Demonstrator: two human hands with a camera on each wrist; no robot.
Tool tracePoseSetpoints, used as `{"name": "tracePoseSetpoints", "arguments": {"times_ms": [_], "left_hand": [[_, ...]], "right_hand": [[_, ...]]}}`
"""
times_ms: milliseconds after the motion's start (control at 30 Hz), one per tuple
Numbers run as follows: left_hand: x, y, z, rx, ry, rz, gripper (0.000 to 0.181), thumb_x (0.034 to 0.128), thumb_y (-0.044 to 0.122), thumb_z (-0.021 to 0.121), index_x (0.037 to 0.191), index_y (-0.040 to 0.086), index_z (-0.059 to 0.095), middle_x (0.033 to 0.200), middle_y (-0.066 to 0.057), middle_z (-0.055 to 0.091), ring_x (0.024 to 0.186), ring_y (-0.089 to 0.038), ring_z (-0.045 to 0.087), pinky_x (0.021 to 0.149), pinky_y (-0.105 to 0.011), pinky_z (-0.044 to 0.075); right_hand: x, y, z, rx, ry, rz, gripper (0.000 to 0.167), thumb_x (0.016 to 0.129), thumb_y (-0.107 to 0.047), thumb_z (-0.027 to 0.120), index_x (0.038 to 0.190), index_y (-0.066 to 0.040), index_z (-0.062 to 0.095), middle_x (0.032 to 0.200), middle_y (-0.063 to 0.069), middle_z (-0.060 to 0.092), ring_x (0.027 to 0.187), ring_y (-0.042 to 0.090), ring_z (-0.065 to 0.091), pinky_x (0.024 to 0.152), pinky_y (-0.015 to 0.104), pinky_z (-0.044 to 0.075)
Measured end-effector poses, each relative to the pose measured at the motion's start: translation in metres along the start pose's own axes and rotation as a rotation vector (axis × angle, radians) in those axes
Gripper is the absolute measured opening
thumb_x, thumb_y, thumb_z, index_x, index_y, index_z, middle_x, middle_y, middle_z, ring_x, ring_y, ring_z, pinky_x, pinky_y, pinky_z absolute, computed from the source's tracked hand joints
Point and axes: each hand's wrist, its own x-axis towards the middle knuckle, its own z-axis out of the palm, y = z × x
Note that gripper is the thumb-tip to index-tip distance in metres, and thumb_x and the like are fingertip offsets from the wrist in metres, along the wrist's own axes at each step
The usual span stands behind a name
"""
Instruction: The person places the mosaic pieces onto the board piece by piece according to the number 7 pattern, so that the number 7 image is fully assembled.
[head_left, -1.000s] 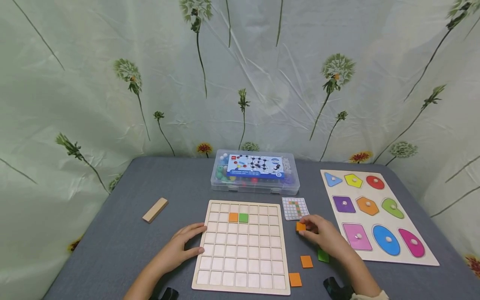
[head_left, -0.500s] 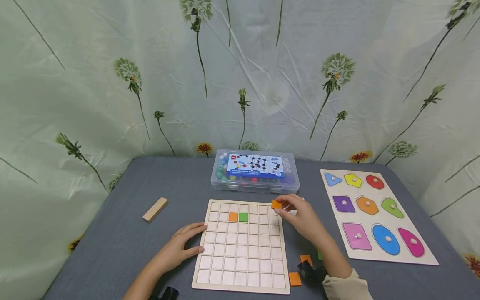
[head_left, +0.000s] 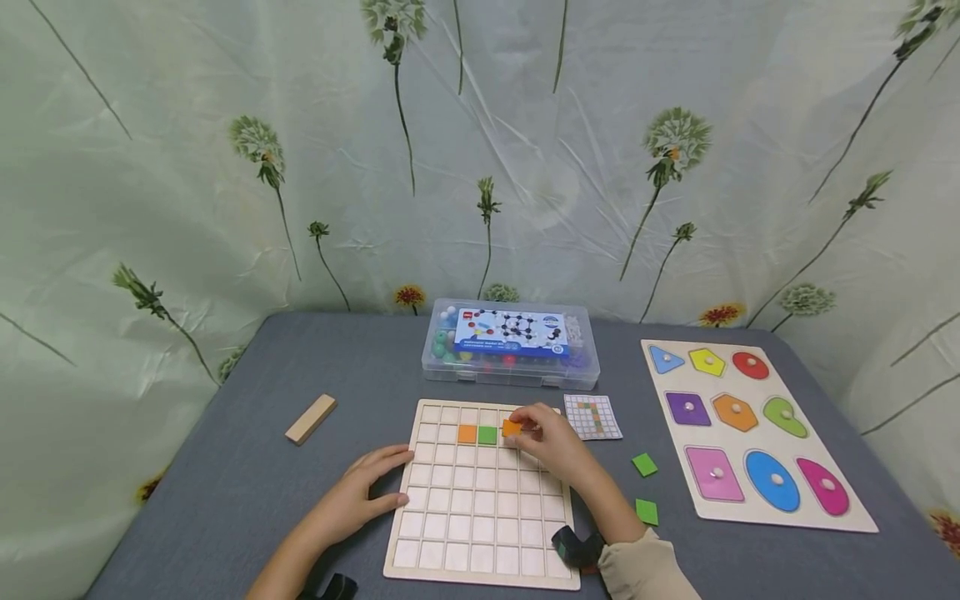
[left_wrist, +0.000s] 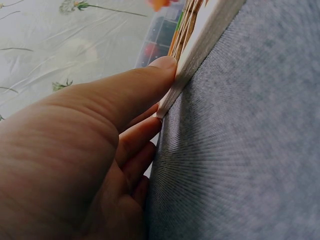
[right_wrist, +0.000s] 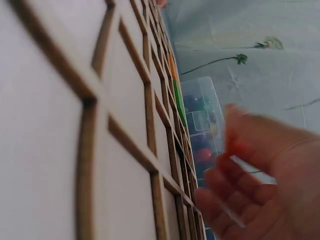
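Note:
A wooden grid board (head_left: 476,504) lies mid-table, with an orange tile (head_left: 467,434) and a green tile (head_left: 487,435) side by side in its second row. My right hand (head_left: 553,443) pinches another orange tile (head_left: 512,427) between thumb and fingers, at the cell just right of the green one. Whether that tile touches the board I cannot tell; the right wrist view is blurred around the hand (right_wrist: 265,170). My left hand (head_left: 356,492) rests against the board's left edge. In the left wrist view, its thumb (left_wrist: 145,82) and fingertips touch that edge.
A small pattern card (head_left: 592,417) lies right of the board. Two loose green tiles (head_left: 644,465) lie farther right, beside a shape puzzle (head_left: 697,383) with knobs. Behind stands a clear plastic box (head_left: 510,343); a wooden block (head_left: 310,420) lies at left.
My right hand has carried the orange tile leftward from beside the card to over the board's second row. The card is uncovered again. My left hand has stayed put.

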Motion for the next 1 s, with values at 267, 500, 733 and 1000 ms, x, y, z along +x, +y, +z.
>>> {"name": "tracePoseSetpoints", "arguments": {"times_ms": [267, 500, 733, 1000], "left_hand": [[0.000, 0.000, 0.000, -0.002, 0.008, 0.004, 0.058, 0.0772, 0.037, 0.068, 0.128, 0.014, 0.052, 0.132, -0.007, 0.044, 0.122, -0.033, 0.035, 0.092, -0.056, 0.028], [0.000, 0.000, 0.000, -0.008, 0.006, 0.006, 0.058, 0.0775, 0.037, 0.068, 0.127, 0.013, 0.052, 0.132, -0.007, 0.044, 0.121, -0.034, 0.035, 0.092, -0.056, 0.028], [-0.001, 0.000, 0.001, -0.005, 0.007, 0.005, 0.058, 0.0773, 0.038, 0.067, 0.128, 0.014, 0.052, 0.132, -0.006, 0.044, 0.121, -0.033, 0.035, 0.091, -0.056, 0.028], [-0.001, 0.001, 0.000, -0.011, 0.006, 0.002, 0.058, 0.0773, 0.038, 0.067, 0.127, 0.013, 0.052, 0.132, -0.007, 0.044, 0.121, -0.034, 0.035, 0.092, -0.057, 0.028]], "right_hand": [[-0.001, 0.011, 0.004, -0.069, -0.057, -0.009, 0.020, 0.081, -0.019, 0.068, 0.099, -0.013, 0.062, 0.090, -0.004, 0.051, 0.077, 0.012, 0.044, 0.067, 0.027, 0.041], [-0.002, 0.014, 0.007, -0.094, -0.048, -0.016, 0.023, 0.081, -0.022, 0.068, 0.101, -0.013, 0.062, 0.092, -0.005, 0.051, 0.078, 0.011, 0.044, 0.069, 0.028, 0.041], [-0.002, 0.014, 0.006, -0.070, -0.041, -0.009, 0.019, 0.081, -0.012, 0.065, 0.100, -0.010, 0.062, 0.092, -0.004, 0.050, 0.079, 0.012, 0.045, 0.070, 0.028, 0.041], [-0.001, 0.013, 0.007, -0.068, -0.039, -0.010, 0.018, 0.082, -0.012, 0.066, 0.099, -0.013, 0.064, 0.092, -0.004, 0.050, 0.079, 0.011, 0.046, 0.069, 0.027, 0.042]]}}
